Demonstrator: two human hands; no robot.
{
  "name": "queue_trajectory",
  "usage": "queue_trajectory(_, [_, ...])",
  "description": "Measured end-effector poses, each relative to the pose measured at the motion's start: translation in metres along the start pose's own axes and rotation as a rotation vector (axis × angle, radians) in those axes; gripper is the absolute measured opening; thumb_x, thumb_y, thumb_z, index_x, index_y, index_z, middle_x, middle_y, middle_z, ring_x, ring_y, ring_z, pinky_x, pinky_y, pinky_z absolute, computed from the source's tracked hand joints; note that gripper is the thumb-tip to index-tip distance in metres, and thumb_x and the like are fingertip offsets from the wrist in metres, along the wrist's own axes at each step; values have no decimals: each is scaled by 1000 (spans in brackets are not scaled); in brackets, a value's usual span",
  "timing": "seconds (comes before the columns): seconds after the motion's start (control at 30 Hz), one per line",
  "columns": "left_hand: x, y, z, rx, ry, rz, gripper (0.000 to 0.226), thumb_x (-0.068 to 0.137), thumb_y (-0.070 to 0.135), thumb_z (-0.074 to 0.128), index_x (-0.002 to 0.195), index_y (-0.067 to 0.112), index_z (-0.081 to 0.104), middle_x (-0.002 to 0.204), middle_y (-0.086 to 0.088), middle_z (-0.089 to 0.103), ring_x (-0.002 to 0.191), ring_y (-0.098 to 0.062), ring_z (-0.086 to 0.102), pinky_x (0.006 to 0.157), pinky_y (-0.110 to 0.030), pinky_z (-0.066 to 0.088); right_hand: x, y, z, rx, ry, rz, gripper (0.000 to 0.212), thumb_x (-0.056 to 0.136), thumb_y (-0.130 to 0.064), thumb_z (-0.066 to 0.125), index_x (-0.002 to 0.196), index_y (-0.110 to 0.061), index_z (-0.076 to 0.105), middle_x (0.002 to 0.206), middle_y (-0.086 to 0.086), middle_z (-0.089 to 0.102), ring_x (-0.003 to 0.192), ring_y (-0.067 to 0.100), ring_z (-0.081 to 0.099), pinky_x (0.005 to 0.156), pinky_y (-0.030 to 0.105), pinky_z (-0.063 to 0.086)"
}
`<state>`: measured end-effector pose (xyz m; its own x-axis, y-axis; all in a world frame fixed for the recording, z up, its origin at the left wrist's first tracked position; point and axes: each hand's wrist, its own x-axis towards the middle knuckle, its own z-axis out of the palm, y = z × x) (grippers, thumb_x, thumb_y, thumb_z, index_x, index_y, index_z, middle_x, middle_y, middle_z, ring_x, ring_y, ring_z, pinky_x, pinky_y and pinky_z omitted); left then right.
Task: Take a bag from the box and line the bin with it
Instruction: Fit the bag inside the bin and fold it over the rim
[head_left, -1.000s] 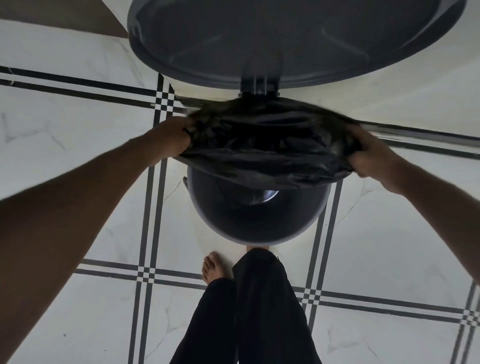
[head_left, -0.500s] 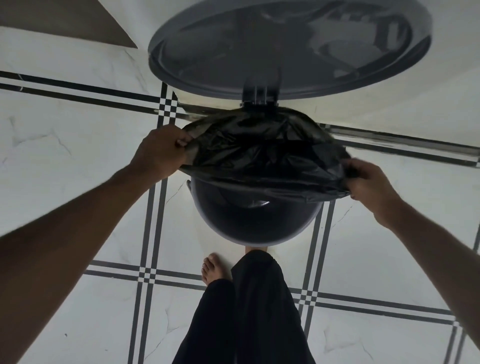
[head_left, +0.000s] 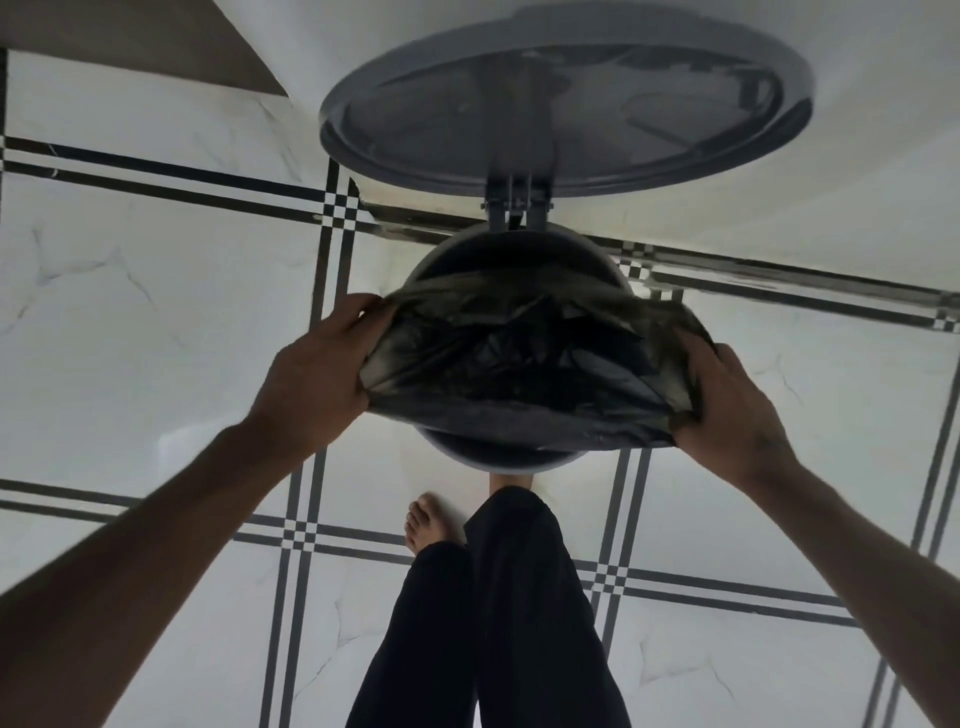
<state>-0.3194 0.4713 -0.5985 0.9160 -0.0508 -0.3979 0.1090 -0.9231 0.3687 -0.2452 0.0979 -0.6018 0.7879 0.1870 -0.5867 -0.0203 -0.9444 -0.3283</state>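
Now we hold the black bin bag (head_left: 519, 364) stretched open over the round pedal bin (head_left: 498, 457), our left hand (head_left: 317, 379) and right hand (head_left: 727, 410) with fingers clenched on its opposite edges; the lid (head_left: 566, 114) stands raised, above the tiled floor (head_left: 130, 312).

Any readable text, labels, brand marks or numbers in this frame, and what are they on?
None readable.
The bag, held open by the left hand and right hand, shows no print.
The bin and its raised lid show no label, only reflections.
The floor tiles carry only line patterns.
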Motion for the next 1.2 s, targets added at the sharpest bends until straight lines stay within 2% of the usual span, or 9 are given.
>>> queue_trajectory(0.2, [1, -1, 1, 49, 155, 113, 32, 83, 16, 55, 109, 12, 72, 106, -6, 72, 90, -28, 64, 82, -37, 49, 15, 0, 0, -59, 72, -97, 27, 84, -20, 65, 110, -16, 71, 139, 5, 49, 123, 24, 53, 91, 34, 50])
queue_trajectory(0.33, [18, 10, 1, -4, 225, -4, 38, 92, 39, 54, 72, 11, 70, 65, -4, 65, 63, -24, 59, 62, -30, 45, 34, -15, -2, -48, 186, -101, 38, 88, -36, 43, 73, -8, 63, 83, 8, 62, 78, 33, 59, 63, 32, 40])
queue_trajectory(0.47, [34, 22, -1, -165, 206, -55, 11, 90, 26, 62, 98, 19, 67, 93, -2, 65, 78, -23, 62, 69, -35, 50, 46, -29, -7, -36, 282, -68, 58, 103, -47, 35, 58, -11, 44, 57, 7, 48, 59, 33, 48, 59, 33, 27])
queue_trajectory(0.53, [40, 24, -2, -206, 152, -28, 39, 88, 9, 56, 124, 24, 59, 116, -3, 59, 89, -28, 64, 77, -41, 54, 49, -35, -9, 34, 276, -1, 62, 106, -44, 33, 52, -14, 35, 52, 6, 43, 52, 27, 41, 57, 35, 25])
queue_trajectory(0.67, [48, 20, -3, -157, 71, -10, 71, 81, 1, 53, 146, 27, 43, 139, -3, 48, 109, -32, 61, 85, -45, 55, 54, -26, -13, 22, 268, -48, 46, 101, -34, 44, 60, -13, 45, 57, 6, 49, 64, 35, 51, 59, 32, 26])
queue_trajectory(0.77, [52, 12, -3, -148, 60, -30, 69, 82, 5, 56, 145, 29, 44, 139, 0, 51, 116, -30, 59, 90, -43, 53, 53, -22, -15, 76, 218, -27, 16, 91, -4, 55, 97, -13, 67, 91, 6, 70, 87, 29, 63, 70, 26, 36])
queue_trajectory(1.0, [69, 6, -2, -232, 73, -89, 62, 82, 7, 56, 140, 30, 51, 136, 1, 58, 121, -26, 56, 98, -38, 46, 62, -32, -21, 65, 130, -41, 72, 84, 7, 47, 147, -28, 43, 128, 10, 67, 115, 37, 60, 93, 39, 47])
queue_trajectory(1.1, [86, -2, 0, -228, 131, -181, 57, 83, 8, 53, 136, 26, 55, 138, 0, 58, 125, -26, 54, 102, -35, 43, 81, -27, -20, 112, 155, -45, 67, 83, 6, 44, 141, -25, 55, 132, 8, 66, 124, 30, 58, 105, 36, 45])
queue_trajectory(1.2, [102, -7, 3, -191, 141, -203, 56, 83, 9, 52, 138, 24, 55, 139, -1, 57, 126, -29, 53, 103, -37, 42, 99, -29, -22, 128, 232, -91, 57, 82, 8, 44, 128, -20, 63, 119, 10, 69, 113, 31, 62, 97, 38, 50])
